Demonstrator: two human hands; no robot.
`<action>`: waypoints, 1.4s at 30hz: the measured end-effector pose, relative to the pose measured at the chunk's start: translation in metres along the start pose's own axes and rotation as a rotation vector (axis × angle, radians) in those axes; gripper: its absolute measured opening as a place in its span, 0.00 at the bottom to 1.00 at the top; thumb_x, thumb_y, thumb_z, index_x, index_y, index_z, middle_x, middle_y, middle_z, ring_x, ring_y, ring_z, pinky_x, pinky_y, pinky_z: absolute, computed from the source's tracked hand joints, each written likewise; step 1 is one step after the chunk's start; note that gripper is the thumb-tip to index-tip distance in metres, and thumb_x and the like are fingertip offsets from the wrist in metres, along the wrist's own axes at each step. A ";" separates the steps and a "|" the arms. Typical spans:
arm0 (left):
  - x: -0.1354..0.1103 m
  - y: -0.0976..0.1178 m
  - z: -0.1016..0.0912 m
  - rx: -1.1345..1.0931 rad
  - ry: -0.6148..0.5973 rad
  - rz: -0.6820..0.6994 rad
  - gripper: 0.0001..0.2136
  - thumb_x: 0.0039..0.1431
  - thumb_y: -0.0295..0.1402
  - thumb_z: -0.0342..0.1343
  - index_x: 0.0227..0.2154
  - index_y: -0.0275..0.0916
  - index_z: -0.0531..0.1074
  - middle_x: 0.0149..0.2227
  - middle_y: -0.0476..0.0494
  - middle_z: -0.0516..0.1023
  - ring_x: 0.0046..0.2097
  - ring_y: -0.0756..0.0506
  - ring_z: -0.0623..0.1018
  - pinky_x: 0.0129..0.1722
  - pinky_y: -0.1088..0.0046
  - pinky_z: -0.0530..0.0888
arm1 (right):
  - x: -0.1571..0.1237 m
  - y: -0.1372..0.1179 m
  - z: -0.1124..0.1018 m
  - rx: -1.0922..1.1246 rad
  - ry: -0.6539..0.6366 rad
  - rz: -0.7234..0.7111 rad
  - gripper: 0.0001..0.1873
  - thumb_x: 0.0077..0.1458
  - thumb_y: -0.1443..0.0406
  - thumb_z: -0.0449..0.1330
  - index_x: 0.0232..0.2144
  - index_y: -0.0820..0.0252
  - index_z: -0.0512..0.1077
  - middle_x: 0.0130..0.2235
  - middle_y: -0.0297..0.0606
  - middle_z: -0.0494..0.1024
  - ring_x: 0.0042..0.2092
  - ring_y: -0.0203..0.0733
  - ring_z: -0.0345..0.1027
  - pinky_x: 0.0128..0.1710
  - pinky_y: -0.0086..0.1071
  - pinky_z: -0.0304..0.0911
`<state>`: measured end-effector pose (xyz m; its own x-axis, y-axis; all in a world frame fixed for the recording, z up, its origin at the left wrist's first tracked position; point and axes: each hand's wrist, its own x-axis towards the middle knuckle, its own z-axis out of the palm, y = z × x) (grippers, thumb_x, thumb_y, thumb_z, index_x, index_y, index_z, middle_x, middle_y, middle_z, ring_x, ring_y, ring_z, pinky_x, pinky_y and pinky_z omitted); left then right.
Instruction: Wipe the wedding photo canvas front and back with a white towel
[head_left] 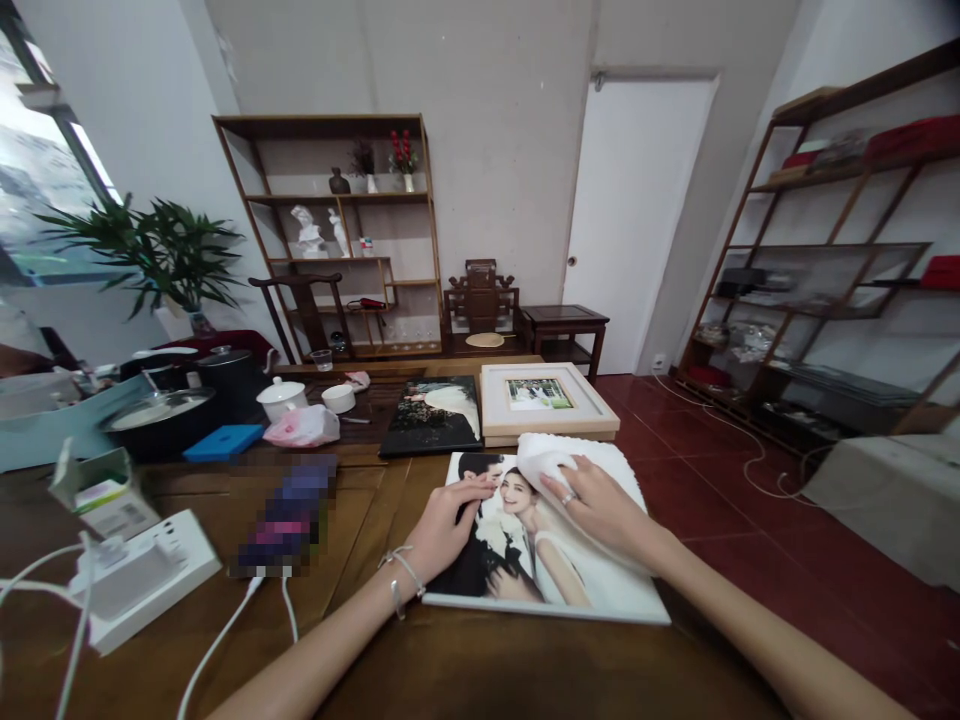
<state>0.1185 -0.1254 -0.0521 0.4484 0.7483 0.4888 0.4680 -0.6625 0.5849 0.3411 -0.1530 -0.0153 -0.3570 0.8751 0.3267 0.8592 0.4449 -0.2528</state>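
A frameless wedding photo panel (559,575) lies flat on the wooden table in front of me. My left hand (442,525) rests on its left part, with the fingers stretched out over the picture and holding nothing. A bunched white cloth (541,458) is under my right hand (600,505), whose fingers press it against the panel's upper part. Behind the panel are a dark photo panel (431,415) and a light wooden picture frame (551,432) with a small photo in it.
A phone (289,515) with charging cables and a white power strip (154,590) lie on the left. Beyond them are a blue box (223,442), a pan (159,420), a lidded white pot (281,398) and a plastic bag (301,427). Red floor lies past the table's right edge.
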 end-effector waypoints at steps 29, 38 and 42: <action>0.006 -0.014 -0.014 -0.442 0.298 -0.410 0.15 0.55 0.30 0.51 0.46 0.39 0.65 0.55 0.39 0.64 0.55 0.44 0.66 0.55 0.65 0.62 | 0.015 -0.043 0.010 0.107 -0.117 -0.154 0.19 0.61 0.59 0.45 0.34 0.63 0.72 0.46 0.48 0.72 0.57 0.49 0.52 0.56 0.47 0.42; 0.011 -0.016 -0.045 -0.861 0.248 -0.931 0.23 0.48 0.31 0.61 0.47 0.38 0.61 0.46 0.34 0.72 0.37 0.44 0.78 0.33 0.64 0.76 | -0.046 -0.061 -0.019 0.241 -0.265 -0.400 0.12 0.57 0.61 0.52 0.35 0.61 0.73 0.56 0.39 0.64 0.61 0.43 0.44 0.61 0.44 0.36; 0.014 -0.012 -0.051 -0.968 0.071 -0.952 0.12 0.47 0.32 0.62 0.36 0.34 0.71 0.38 0.38 0.78 0.33 0.46 0.79 0.33 0.67 0.76 | -0.061 -0.048 -0.025 0.177 -0.219 -0.339 0.10 0.51 0.59 0.58 0.27 0.59 0.74 0.56 0.37 0.63 0.60 0.47 0.46 0.61 0.46 0.37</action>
<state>0.0800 -0.1056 -0.0192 0.2007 0.9182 -0.3415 -0.1595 0.3746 0.9134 0.3307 -0.2325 0.0000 -0.6935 0.6853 0.2224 0.6109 0.7229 -0.3229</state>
